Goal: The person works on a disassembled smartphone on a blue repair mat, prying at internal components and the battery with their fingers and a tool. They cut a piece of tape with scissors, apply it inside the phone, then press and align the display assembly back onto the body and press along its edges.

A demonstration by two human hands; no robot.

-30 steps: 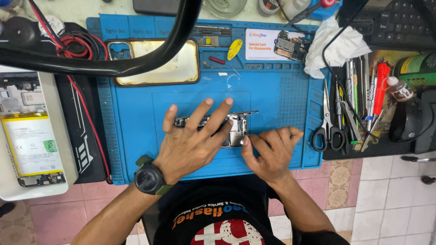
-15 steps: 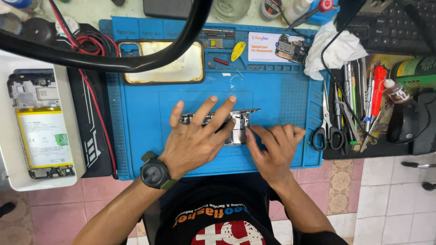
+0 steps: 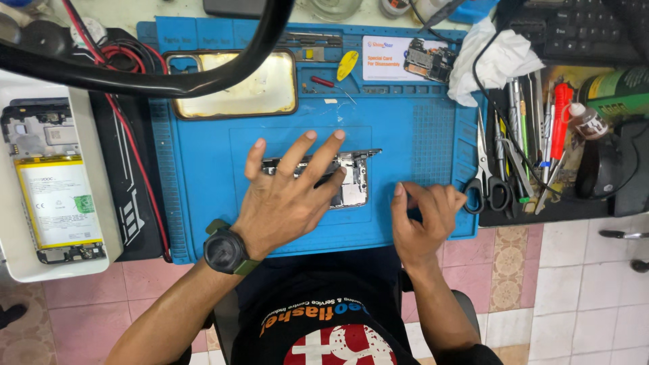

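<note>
At far left an opened phone with a yellow-edged battery lies in a white tray. On the blue silicone work mat covering the surface, the left hand presses flat, fingers spread, on a grey metal phone frame. The right hand rests just right of the frame, loosely curled, gripping nothing visible. Black-handled scissors lie beyond.

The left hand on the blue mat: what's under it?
Under the left hand lies an opened phone board, its metal parts showing past the fingertips, on the blue mat. The palm hides the rest of it.
</note>
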